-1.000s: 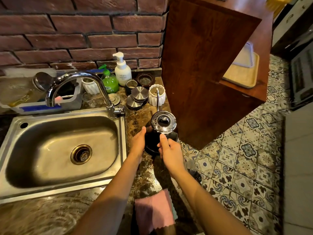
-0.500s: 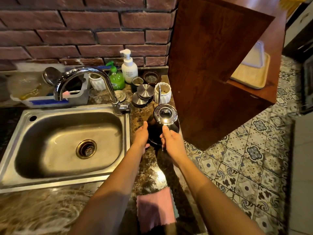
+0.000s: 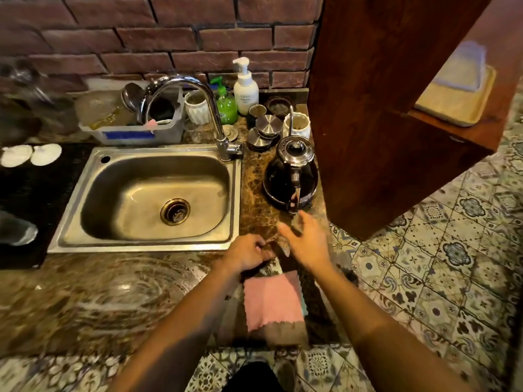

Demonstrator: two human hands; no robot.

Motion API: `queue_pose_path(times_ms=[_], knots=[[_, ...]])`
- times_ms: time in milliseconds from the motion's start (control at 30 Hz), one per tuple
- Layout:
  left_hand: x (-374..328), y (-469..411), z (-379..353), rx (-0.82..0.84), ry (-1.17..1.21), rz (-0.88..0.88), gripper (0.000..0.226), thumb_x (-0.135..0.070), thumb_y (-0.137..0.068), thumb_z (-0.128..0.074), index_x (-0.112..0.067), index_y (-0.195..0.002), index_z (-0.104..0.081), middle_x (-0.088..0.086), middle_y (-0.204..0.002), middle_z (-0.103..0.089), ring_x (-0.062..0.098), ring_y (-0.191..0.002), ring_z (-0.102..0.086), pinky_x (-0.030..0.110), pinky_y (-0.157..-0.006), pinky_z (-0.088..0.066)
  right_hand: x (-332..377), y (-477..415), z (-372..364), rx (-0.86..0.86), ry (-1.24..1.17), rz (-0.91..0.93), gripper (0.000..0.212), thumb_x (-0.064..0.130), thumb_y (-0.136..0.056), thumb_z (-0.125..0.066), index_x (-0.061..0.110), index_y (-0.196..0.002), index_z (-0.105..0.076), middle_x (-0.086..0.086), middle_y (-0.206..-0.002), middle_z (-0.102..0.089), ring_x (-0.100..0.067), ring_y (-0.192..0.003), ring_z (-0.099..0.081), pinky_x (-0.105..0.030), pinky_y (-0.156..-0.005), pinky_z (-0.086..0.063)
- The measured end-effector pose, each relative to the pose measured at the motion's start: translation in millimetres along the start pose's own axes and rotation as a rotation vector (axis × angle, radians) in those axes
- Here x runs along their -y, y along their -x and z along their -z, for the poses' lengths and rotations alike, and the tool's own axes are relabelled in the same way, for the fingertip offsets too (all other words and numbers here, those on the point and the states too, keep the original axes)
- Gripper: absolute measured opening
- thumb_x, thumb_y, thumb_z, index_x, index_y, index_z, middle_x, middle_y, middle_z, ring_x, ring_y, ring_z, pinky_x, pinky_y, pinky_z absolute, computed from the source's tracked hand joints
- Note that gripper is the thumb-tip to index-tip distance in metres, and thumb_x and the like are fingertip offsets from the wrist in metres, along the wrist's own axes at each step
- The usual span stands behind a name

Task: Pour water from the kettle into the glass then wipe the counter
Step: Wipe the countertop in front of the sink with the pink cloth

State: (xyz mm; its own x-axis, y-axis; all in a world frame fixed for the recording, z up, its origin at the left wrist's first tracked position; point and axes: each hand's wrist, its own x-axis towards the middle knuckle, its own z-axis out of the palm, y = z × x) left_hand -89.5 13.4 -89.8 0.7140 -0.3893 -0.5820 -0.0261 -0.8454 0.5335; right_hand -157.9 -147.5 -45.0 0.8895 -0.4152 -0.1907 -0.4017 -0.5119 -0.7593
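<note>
The kettle (image 3: pixel 291 171), black with a shiny steel lid, stands on the marble counter (image 3: pixel 254 179) right of the sink, its handle pointing toward me. My right hand (image 3: pixel 307 241) hovers just in front of the handle, fingers spread, holding nothing. My left hand (image 3: pixel 246 253) rests low on the counter with its fingers curled, just above the top edge of a pink cloth (image 3: pixel 271 301) that lies flat at the counter's front edge. A clear glass (image 3: pixel 194 131) shows faintly behind the faucet base.
A steel sink (image 3: pixel 85 216) with a curved faucet (image 3: pixel 215 108) fills the left. Soap bottles (image 3: pixel 244 86), cups and steel lids (image 3: pixel 267 124) crowd the back by the brick wall. A tall wooden cabinet (image 3: pixel 382 123) stands close to the kettle's right. Tiled floor lies beyond the counter edge.
Both hands have left the kettle's sides and drawn back toward the counter's front. The kettle stays in place, and the view has pulled back.
</note>
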Motion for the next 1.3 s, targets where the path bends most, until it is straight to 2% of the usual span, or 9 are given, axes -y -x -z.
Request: queue_pose_path(times_ms=[200,267,333,467,700,833,900,1133,1300], knots=[[27,64,-52,0.001,-0.226,-0.035,0.034,-0.031,-0.078,-0.077,-0.022,-0.108,-0.064,0.004,-0.096,-0.069,0.026,-0.097,-0.066,0.035,-0.085,-0.05,-56,70,-31,0.475,0.447,0.072,0.065,0.028,-0.093,-0.07,0.013,-0.151,-0.046,-0.016,-0.144,-0.054,-0.036,-0.135,-0.047,-0.04,-0.11,-0.04],[29,81,-64,-0.035,-0.233,-0.062,0.022,-0.029,-0.081,-0.073,-0.021,-0.1,-0.067,0.007,-0.099,-0.072,0.026,-0.096,-0.065,0.034,-0.082,-0.049,-65,87,-30,0.466,0.526,0.108,0.052,0.028,-0.095,-0.066,0.022,-0.145,-0.055,-0.014,-0.138,-0.059,-0.034,-0.131,-0.05,-0.038,-0.108,-0.042],[31,96,-72,-0.07,-0.17,-0.093,0.006,-0.025,-0.082,-0.072,-0.021,-0.084,-0.067,0.007,-0.089,-0.071,0.026,-0.089,-0.065,0.031,-0.072,-0.046,-68,100,-26,0.394,0.486,0.159,0.028,0.022,-0.092,-0.065,0.024,-0.118,-0.076,-0.01,-0.114,-0.068,-0.03,-0.117,-0.056,-0.035,-0.098,-0.046],[42,127,-76,-0.132,0.027,-0.12,0.02,-0.022,-0.079,-0.075,-0.028,-0.071,-0.057,-0.007,-0.071,-0.059,0.017,-0.075,-0.058,0.019,-0.057,-0.038,-62,113,-15,0.417,0.227,0.122,0.012,0.014,-0.083,-0.072,0.018,-0.089,-0.081,-0.007,-0.09,-0.073,-0.028,-0.091,-0.067,-0.037,-0.082,-0.055],[67,172,-51,-0.2,0.274,-0.175,0.024,-0.016,-0.079,-0.082,-0.035,-0.081,-0.067,-0.008,-0.082,-0.067,0.009,-0.077,-0.061,0.029,-0.069,-0.045,-36,127,-19,0.607,0.004,0.155,0.024,0.009,-0.085,-0.076,0.017,-0.108,-0.079,-0.004,-0.099,-0.078,-0.015,-0.087,-0.065,-0.019,-0.07,-0.046],[79,191,-34,-0.207,0.298,-0.21,0.019,-0.015,-0.079,-0.084,-0.03,-0.084,-0.074,-0.019,-0.075,-0.069,-0.006,-0.07,-0.059,0.012,-0.064,-0.043,-26,137,-32,0.704,-0.089,0.076,0.019,0.005,-0.085,-0.068,0.006,-0.098,-0.081,-0.009,-0.084,-0.072,-0.019,-0.076,-0.055,-0.034,-0.071,-0.041],[86,196,-25,-0.205,0.3,-0.192,0.013,-0.012,-0.081,-0.082,-0.02,-0.09,-0.077,-0.013,-0.08,-0.072,-0.004,-0.071,-0.06,0.016,-0.067,-0.045,-18,138,-36,0.741,-0.088,0.068,0.019,0.003,-0.083,-0.065,0.004,-0.095,-0.08,-0.007,-0.075,-0.064,-0.019,-0.07,-0.052,-0.034,-0.067,-0.04],[108,195,24,-0.194,0.204,-0.164,0.018,-0.009,-0.085,-0.076,-0.024,-0.095,-0.076,-0.009,-0.088,-0.071,0.012,-0.088,-0.064,0.035,-0.086,-0.05,28,118,-57,0.745,0.066,0.204,0.02,0.003,-0.09,-0.063,0.014,-0.093,-0.079,-0.006,-0.079,-0.068,-0.019,-0.074,-0.06,-0.038,-0.069,-0.049],[122,162,74,-0.249,0.143,-0.183,0.013,-0.015,-0.089,-0.071,-0.028,-0.09,-0.075,-0.009,-0.087,-0.072,0.009,-0.09,-0.065,0.035,-0.081,-0.053,68,91,-75,0.569,0.165,0.314,0.033,0.008,-0.099,-0.056,0.021,-0.121,-0.077,-0.002,-0.101,-0.077,-0.02,-0.09,-0.067,-0.033,-0.079,-0.05]])
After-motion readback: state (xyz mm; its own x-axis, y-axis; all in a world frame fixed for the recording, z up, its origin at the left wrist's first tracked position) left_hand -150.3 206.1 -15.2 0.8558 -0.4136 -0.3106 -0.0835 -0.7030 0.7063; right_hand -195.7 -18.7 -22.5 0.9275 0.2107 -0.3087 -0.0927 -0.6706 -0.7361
